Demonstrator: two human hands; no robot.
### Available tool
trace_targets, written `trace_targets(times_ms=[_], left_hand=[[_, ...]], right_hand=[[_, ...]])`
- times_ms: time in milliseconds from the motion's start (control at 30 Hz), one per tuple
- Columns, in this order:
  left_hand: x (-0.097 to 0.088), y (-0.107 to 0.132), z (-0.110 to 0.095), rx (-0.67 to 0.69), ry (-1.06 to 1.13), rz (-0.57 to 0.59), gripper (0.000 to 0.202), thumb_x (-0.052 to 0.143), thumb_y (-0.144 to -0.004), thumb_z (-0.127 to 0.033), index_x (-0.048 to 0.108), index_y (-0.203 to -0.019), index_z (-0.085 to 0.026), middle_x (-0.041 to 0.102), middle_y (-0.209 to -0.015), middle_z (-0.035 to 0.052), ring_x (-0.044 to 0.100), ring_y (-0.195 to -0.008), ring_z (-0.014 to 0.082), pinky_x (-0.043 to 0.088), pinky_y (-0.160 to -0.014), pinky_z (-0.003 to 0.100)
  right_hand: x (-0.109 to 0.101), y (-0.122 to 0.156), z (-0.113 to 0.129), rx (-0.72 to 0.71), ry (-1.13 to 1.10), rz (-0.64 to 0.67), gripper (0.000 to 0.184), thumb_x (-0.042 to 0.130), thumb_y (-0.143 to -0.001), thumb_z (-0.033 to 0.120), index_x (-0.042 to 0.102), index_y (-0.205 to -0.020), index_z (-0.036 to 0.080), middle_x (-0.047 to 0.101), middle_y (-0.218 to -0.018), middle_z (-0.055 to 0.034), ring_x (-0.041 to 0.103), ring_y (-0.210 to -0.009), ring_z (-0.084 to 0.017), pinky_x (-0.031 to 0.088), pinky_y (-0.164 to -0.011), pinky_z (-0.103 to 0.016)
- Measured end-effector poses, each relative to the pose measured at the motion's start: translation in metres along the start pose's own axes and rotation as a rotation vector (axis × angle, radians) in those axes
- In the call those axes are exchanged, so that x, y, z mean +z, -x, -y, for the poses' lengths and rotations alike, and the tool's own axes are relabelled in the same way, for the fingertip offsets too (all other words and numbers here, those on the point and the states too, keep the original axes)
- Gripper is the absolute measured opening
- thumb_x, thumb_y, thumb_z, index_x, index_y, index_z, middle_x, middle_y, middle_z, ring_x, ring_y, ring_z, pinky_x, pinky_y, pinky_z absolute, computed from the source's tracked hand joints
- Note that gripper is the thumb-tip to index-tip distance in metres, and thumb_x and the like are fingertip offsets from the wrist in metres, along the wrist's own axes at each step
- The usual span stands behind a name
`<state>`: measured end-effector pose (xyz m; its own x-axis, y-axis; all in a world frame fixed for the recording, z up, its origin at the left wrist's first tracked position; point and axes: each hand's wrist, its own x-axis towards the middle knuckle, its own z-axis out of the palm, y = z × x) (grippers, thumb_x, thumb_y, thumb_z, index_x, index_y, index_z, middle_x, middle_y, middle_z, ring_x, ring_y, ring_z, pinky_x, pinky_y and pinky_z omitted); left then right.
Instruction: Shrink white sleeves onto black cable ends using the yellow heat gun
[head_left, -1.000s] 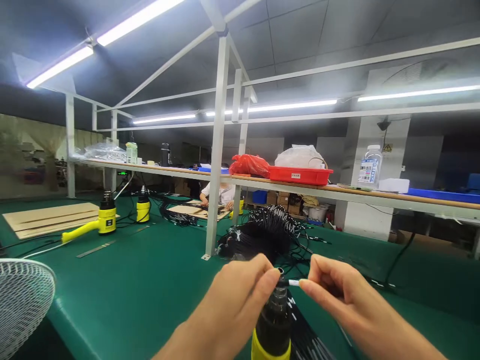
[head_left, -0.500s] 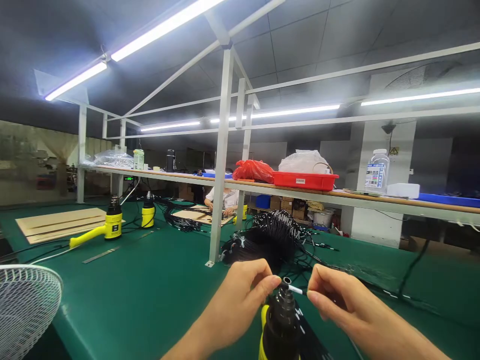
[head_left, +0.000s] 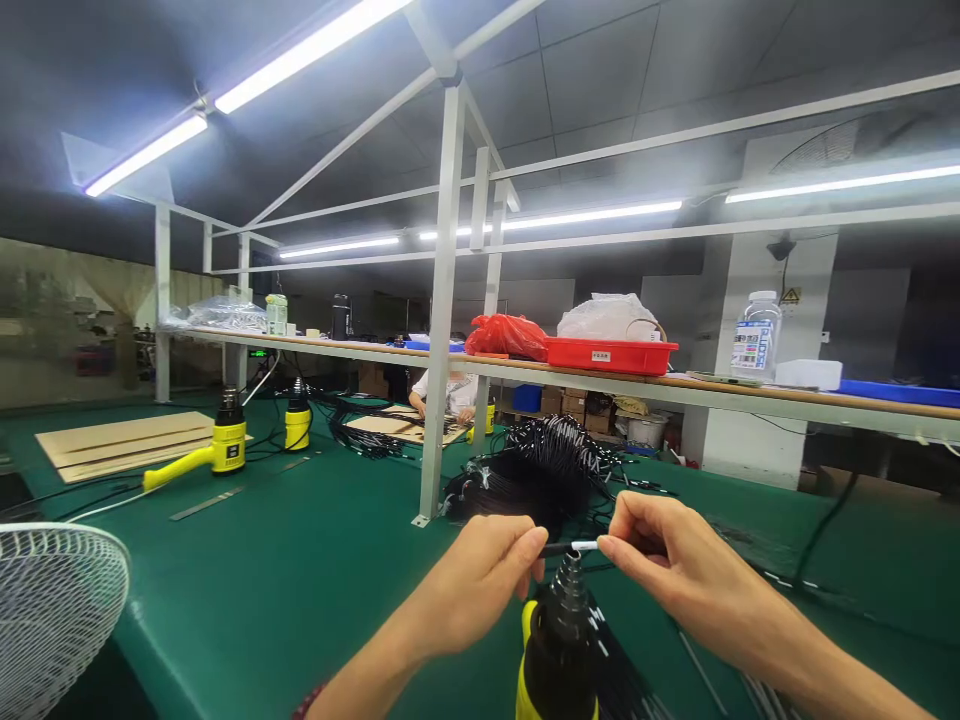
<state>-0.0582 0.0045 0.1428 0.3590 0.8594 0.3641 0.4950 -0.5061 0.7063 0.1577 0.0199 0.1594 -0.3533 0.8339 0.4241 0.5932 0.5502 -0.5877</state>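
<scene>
Between my two hands a thin black cable [head_left: 556, 549] with a white sleeve [head_left: 584, 545] is stretched level. My left hand [head_left: 491, 575] is closed, pinching the black part between thumb and fingers. Beside the sleeve's right end my right hand [head_left: 660, 550] is pinched shut on the same cable. Just under the sleeve points the metal nozzle of an upright heat gun [head_left: 564, 640], black with a yellow body. Behind and to the right of the gun lie several black cables [head_left: 626, 665] with white marks.
A shelf post [head_left: 442, 300] rises from the green table [head_left: 300, 600]; a heap of black cables [head_left: 517, 490] lies behind it. Two yellow heat guns [head_left: 229, 445] stand at left, with boards [head_left: 124, 445] and a fan [head_left: 60, 610]. Across the table works another person [head_left: 450, 395].
Both hands have risen slightly, and the right has moved closer to the left. The cable, tilted before at the nozzle, now runs level over it.
</scene>
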Motion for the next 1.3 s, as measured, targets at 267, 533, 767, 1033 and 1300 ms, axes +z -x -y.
trace_targets(times_ms=[267,533,767,1033,1300], left_hand=[[0.002,-0.002,0.002,-0.041,0.114,-0.089,0.035,0.045,-0.095,-0.042,0.051,-0.07,-0.018,0.054,-0.065,-0.0022,0.049,-0.064,0.0137,0.036,-0.06,0.025],[0.009,-0.004,0.007,-0.046,0.119,-0.093,0.04,0.043,-0.096,-0.046,0.05,-0.068,-0.018,0.053,-0.064,-0.0025,0.049,-0.062,0.0133,0.034,-0.059,0.025],[0.015,-0.007,0.011,-0.057,0.147,-0.138,0.042,0.047,-0.094,-0.049,0.05,-0.065,-0.018,0.052,-0.061,-0.0029,0.047,-0.06,0.0127,0.034,-0.058,0.025],[0.012,-0.012,0.014,-0.086,0.163,-0.156,0.034,0.055,-0.09,-0.045,0.053,-0.069,-0.017,0.055,-0.063,-0.0021,0.049,-0.063,0.0139,0.035,-0.059,0.026],[0.012,-0.012,0.007,-0.085,0.194,-0.169,0.027,0.059,-0.087,-0.038,0.055,-0.071,-0.016,0.058,-0.067,-0.0013,0.051,-0.066,0.0137,0.036,-0.061,0.025]], right_hand=[[0.004,-0.001,-0.004,0.006,-0.025,0.046,0.03,0.047,-0.084,0.045,0.048,-0.066,0.022,0.048,-0.063,0.0018,0.038,-0.058,-0.014,0.029,-0.051,-0.025],[0.007,-0.003,-0.006,0.018,-0.052,0.012,0.029,0.05,-0.082,0.042,0.046,-0.063,0.021,0.048,-0.062,0.0019,0.039,-0.057,-0.014,0.03,-0.05,-0.025],[0.01,0.0,-0.008,0.027,-0.053,0.012,0.027,0.051,-0.082,0.041,0.046,-0.064,0.022,0.049,-0.061,0.0026,0.039,-0.056,-0.013,0.029,-0.05,-0.024],[0.011,-0.004,-0.005,0.037,-0.023,0.013,0.026,0.049,-0.08,0.041,0.045,-0.063,0.022,0.049,-0.062,0.0017,0.04,-0.058,-0.014,0.03,-0.052,-0.025],[0.011,-0.004,-0.008,0.042,-0.021,0.017,0.025,0.051,-0.08,0.038,0.045,-0.063,0.022,0.051,-0.062,0.002,0.041,-0.058,-0.014,0.029,-0.052,-0.025]])
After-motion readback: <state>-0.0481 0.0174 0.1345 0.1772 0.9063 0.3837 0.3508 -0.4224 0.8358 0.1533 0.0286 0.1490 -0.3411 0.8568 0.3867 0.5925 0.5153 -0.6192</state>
